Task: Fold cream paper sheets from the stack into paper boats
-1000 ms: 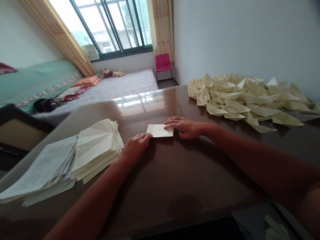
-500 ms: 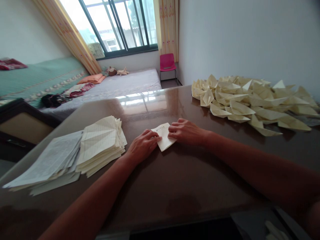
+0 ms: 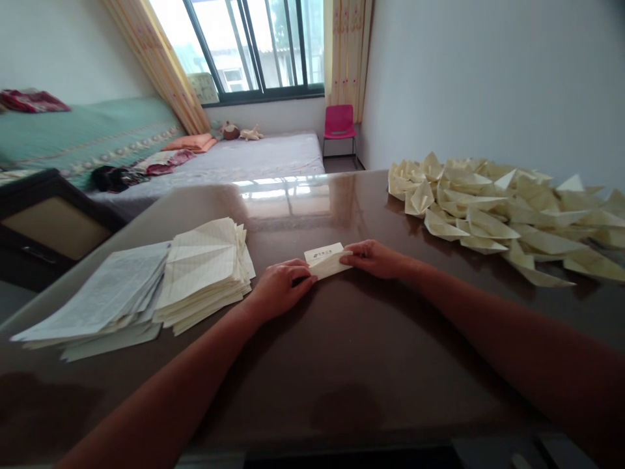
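A small cream sheet of paper (image 3: pixel 328 264) lies on the brown glossy table (image 3: pixel 312 365), its near edge folded up toward the far side. Dark print shows on its far part. My left hand (image 3: pixel 283 285) pinches the left end of the fold between thumb and fingers. At the right end, my right hand (image 3: pixel 371 258) grips the same fold, thumb toward me. Left of my left hand stands a stack of cream lined paper (image 3: pixel 202 267). Beyond my right arm lies a heap of folded paper boats (image 3: pixel 488 202), pointed and cream.
Printed grey-white sheets (image 3: pixel 107 286) lie beside the stack, at the table's left side. Past the table are a bed (image 3: pixel 273 153), a pink chair (image 3: pixel 339 122) and a window. A dark cabinet (image 3: pixel 46 221) stands at the left, and a white wall rises at the right.
The paper's near edge has been lifted and folded away from me, and the sheet now looks wider and shorter. Both hands have shifted to its two ends. The camera view has turned slightly left.
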The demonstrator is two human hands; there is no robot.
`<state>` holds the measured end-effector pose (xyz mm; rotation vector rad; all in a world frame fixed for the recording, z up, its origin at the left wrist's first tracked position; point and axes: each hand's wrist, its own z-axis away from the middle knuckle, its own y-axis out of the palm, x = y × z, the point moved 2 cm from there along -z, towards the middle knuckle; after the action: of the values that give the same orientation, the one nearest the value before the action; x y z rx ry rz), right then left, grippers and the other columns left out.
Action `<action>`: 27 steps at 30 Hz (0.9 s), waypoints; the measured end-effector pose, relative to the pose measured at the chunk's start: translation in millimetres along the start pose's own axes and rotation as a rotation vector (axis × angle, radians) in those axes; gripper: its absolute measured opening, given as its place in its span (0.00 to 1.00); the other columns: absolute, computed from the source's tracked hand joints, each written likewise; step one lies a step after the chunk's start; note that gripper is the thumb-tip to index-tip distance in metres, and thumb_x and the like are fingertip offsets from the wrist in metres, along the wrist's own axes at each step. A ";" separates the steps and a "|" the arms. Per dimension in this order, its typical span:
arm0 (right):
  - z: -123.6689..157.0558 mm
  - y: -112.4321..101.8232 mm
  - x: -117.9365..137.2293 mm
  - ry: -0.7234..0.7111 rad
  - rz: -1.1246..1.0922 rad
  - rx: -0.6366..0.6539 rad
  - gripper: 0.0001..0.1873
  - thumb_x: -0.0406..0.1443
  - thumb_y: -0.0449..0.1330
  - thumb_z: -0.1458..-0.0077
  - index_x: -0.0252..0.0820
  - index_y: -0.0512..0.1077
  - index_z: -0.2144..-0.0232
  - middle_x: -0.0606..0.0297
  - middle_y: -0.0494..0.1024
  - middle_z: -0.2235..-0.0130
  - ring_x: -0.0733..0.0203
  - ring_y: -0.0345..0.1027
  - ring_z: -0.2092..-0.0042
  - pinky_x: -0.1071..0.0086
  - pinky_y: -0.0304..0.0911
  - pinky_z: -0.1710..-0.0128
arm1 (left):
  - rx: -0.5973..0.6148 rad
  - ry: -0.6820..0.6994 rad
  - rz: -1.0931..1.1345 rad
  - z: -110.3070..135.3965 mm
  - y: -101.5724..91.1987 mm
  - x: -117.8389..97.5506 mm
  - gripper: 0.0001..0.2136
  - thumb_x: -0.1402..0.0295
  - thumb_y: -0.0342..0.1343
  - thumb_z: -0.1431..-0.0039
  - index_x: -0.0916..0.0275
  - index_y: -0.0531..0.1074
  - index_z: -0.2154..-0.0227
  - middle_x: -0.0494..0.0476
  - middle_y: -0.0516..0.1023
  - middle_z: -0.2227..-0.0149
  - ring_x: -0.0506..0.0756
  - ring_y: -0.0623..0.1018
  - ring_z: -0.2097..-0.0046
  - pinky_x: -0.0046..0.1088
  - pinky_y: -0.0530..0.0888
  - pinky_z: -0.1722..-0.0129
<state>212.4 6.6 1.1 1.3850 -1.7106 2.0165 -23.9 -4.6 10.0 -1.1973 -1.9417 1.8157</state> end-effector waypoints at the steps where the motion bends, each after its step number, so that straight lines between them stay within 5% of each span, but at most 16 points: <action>1: -2.0 2.8 -0.3 0.039 0.010 -0.065 0.21 0.47 0.49 0.39 0.38 0.74 0.67 0.68 0.74 0.71 0.64 0.63 0.69 0.73 0.58 0.68 | -0.024 -0.068 0.029 -1.4 1.5 1.5 0.12 0.61 0.50 0.38 0.60 0.75 0.70 0.53 0.79 0.63 0.52 0.79 0.63 0.26 0.72 0.63; 4: -7.3 10.4 0.5 0.132 0.160 -0.268 0.20 0.47 0.48 0.39 0.40 0.69 0.72 0.69 0.69 0.76 0.65 0.59 0.72 0.73 0.54 0.71 | -0.109 -0.222 0.168 -4.7 7.0 4.7 0.09 0.63 0.53 0.40 0.59 0.70 0.60 0.50 0.80 0.68 0.52 0.79 0.66 0.26 0.72 0.65; 7: -11.2 15.8 2.2 0.204 0.329 -0.348 0.17 0.46 0.49 0.40 0.42 0.68 0.73 0.69 0.69 0.77 0.65 0.59 0.74 0.72 0.50 0.72 | -0.168 -0.242 0.280 -5.9 10.4 5.8 0.20 0.68 0.54 0.41 0.59 0.62 0.47 0.48 0.79 0.67 0.51 0.79 0.67 0.27 0.73 0.62; 12: -14.0 19.2 4.5 0.229 0.504 -0.357 0.17 0.45 0.48 0.39 0.43 0.68 0.73 0.66 0.74 0.72 0.62 0.63 0.71 0.71 0.48 0.71 | -0.183 -0.112 0.110 -3.3 11.6 6.8 0.10 0.66 0.52 0.38 0.57 0.76 0.57 0.54 0.79 0.62 0.54 0.76 0.56 0.33 0.72 0.53; 16: -13.8 22.1 6.7 0.202 0.568 -0.371 0.16 0.44 0.46 0.37 0.44 0.68 0.71 0.65 0.76 0.68 0.62 0.65 0.69 0.70 0.49 0.71 | -0.167 -0.013 -0.006 0.6 12.4 5.0 0.13 0.65 0.49 0.35 0.54 0.76 0.54 0.55 0.79 0.63 0.54 0.73 0.56 0.31 0.73 0.55; 22: -13.4 25.3 6.3 0.104 0.571 -0.394 0.17 0.42 0.45 0.36 0.42 0.69 0.67 0.61 0.76 0.64 0.59 0.68 0.62 0.71 0.54 0.65 | -0.120 -0.075 -0.068 3.3 11.0 0.9 0.14 0.63 0.46 0.34 0.47 0.74 0.52 0.51 0.79 0.62 0.54 0.72 0.56 0.27 0.72 0.64; 27: -25.8 18.9 -0.9 0.205 0.549 -0.279 0.16 0.44 0.47 0.38 0.43 0.67 0.70 0.65 0.74 0.73 0.62 0.65 0.72 0.71 0.50 0.70 | -0.080 -0.122 -0.064 2.9 6.9 -0.7 0.14 0.62 0.46 0.34 0.45 0.74 0.51 0.49 0.80 0.63 0.54 0.72 0.55 0.26 0.71 0.64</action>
<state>187.1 22.4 -10.7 0.6415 -2.3383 1.9552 -22.6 -7.8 3.4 -1.0575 -2.1123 1.8338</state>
